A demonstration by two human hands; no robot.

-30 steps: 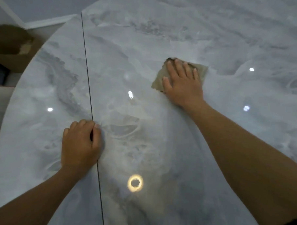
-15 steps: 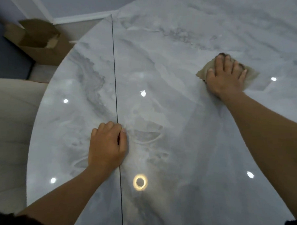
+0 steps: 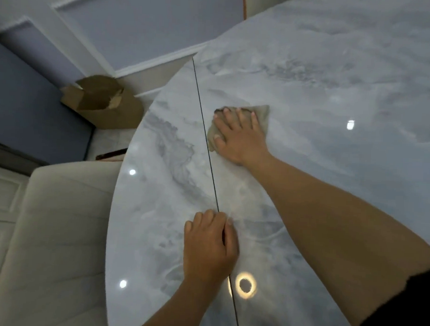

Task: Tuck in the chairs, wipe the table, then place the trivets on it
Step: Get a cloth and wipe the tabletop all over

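A glossy grey marble table (image 3: 335,94) with a thin dark seam fills most of the head view. My right hand (image 3: 242,137) lies flat with fingers spread, pressing a beige cloth (image 3: 261,114) onto the table just right of the seam. My left hand (image 3: 209,246) rests on the table nearer to me, fingers curled, straddling the seam and holding nothing. A cream upholstered chair (image 3: 53,229) stands tucked against the table's left edge. No trivets are in view.
An open cardboard box (image 3: 103,103) sits on the floor by the blue panelled wall, beyond the table's left rim. A dark red object (image 3: 111,154) lies on the floor between box and chair. Ceiling lights reflect off the tabletop.
My right hand slid the cloth right and then back left to the seam. The camera view swung left, bringing the chair and the box more into sight. My left hand stayed put.
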